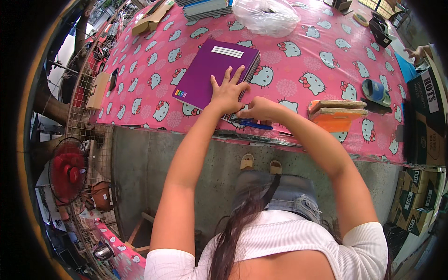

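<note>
A purple spiral-bound notebook lies at an angle on the table, its wire binding along the right side. My left hand rests on its lower right part with fingers spread. Beside the binding's near end, my right hand is closed, fingertips bent in against the notebook's corner. What they pinch is hidden. Just under that hand, at the table's front edge, is a blue-handled tool, perhaps pliers; whether the fingers touch it cannot be made out.
A pink patterned cloth covers the table. Orange-sided wooden blocks and a blue tape roll sit to the right. Stacked notebooks and a clear plastic bag are at the back. Cartons stand far right, near another person's hand.
</note>
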The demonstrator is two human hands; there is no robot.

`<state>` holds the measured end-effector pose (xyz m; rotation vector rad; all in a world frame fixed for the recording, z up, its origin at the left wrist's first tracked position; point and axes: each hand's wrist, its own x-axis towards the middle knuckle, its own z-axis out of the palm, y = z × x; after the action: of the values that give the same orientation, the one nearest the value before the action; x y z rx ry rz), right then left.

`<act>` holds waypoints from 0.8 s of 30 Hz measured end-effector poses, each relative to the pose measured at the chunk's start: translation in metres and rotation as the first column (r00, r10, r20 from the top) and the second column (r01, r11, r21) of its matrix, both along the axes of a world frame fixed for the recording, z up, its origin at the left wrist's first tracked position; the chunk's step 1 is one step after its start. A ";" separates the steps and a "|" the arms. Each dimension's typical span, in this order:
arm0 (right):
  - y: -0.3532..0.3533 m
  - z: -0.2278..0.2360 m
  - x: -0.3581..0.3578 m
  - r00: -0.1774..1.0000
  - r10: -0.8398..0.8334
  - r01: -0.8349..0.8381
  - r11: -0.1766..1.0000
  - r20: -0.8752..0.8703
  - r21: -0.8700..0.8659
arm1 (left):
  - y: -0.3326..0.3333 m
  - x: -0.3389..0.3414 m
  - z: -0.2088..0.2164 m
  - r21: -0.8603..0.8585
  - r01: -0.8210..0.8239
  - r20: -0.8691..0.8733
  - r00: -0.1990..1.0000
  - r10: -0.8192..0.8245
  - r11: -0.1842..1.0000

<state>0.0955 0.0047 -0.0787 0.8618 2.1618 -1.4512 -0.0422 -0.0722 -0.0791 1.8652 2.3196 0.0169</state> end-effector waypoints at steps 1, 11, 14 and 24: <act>-0.003 -0.004 0.000 0.991 0.091 -0.077 0.989 -0.103 0.128 | -0.001 -0.001 -0.002 0.001 -0.005 0.001 1.000 0.005 1.000; -0.026 -0.047 0.030 0.762 0.549 0.101 0.420 -0.342 0.902 | 0.000 0.000 0.000 0.011 -0.027 0.032 0.999 0.026 1.000; -0.025 -0.041 0.025 0.764 0.527 0.036 0.540 -0.372 0.841 | 0.000 -0.001 -0.003 0.027 -0.029 0.036 0.999 0.028 0.999; 0.001 -0.004 -0.014 0.967 0.210 -0.170 0.954 -0.143 0.249 | -0.004 -0.007 -0.003 0.036 0.008 -0.051 0.999 -0.006 0.999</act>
<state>0.0815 0.0057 -0.0829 0.6014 2.5037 -1.2292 -0.0492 -0.0764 -0.0821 1.9120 2.3616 0.0101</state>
